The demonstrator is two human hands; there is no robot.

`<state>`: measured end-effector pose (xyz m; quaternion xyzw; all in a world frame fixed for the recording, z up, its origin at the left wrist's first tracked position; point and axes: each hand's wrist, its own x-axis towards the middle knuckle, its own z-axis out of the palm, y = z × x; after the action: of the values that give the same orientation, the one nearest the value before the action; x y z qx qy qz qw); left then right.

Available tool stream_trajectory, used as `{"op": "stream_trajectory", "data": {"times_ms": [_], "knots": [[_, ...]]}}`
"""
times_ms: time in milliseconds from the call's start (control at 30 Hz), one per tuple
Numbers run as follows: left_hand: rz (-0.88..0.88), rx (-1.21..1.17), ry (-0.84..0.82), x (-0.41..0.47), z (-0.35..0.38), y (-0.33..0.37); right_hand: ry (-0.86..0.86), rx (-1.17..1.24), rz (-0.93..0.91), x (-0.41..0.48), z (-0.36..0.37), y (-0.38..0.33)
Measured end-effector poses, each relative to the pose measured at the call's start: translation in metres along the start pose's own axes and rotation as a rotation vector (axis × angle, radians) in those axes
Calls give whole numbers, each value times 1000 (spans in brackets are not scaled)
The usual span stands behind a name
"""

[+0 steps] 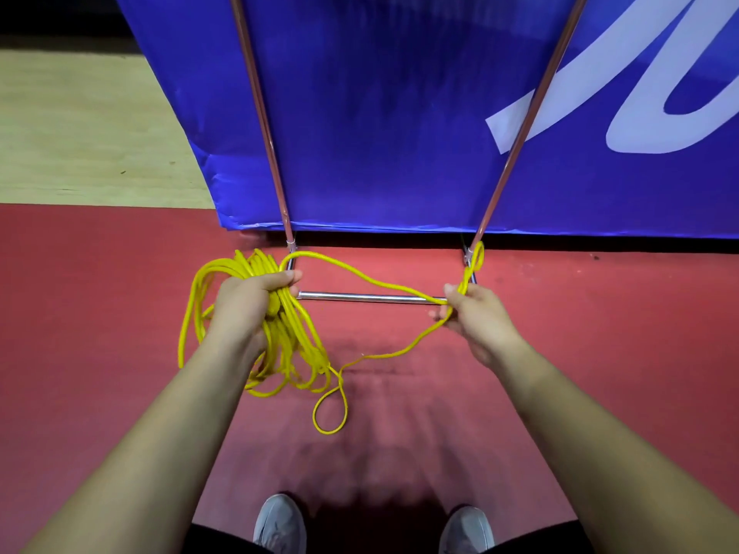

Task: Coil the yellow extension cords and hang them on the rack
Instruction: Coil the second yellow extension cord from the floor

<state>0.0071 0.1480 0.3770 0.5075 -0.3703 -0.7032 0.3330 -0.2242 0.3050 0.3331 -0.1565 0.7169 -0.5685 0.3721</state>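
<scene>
Fingers of left hand clamp the yellow cord coil at 9 o'clock; right hand pinches slack at 3. Coiling step, probably near done. Next: lay slack onto coil.

You're standing in what looks like a sports hall or event venue. The red, court-like floor under you meets pale wood flooring at the far left. A big blue banner with white script lettering stands on the floor behind a chrome tube rack.
</scene>
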Motion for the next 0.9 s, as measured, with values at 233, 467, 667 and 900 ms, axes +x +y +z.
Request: {"op": "stream_trajectory", "data": {"times_ms": [233,467,667,900], "knots": [[-117,-116,8,13,-8,1,-315,170,170,-4,-4,-1],[-134,-109,-30,23,-15,-2,-241,-303,-96,-3,-35,11],[-118,-10,33,26,-16,-11,20,-426,-42,9,-61,44],[-173,-63,70,25,-15,-24,177,-979,303,-1,-99,91]]}}
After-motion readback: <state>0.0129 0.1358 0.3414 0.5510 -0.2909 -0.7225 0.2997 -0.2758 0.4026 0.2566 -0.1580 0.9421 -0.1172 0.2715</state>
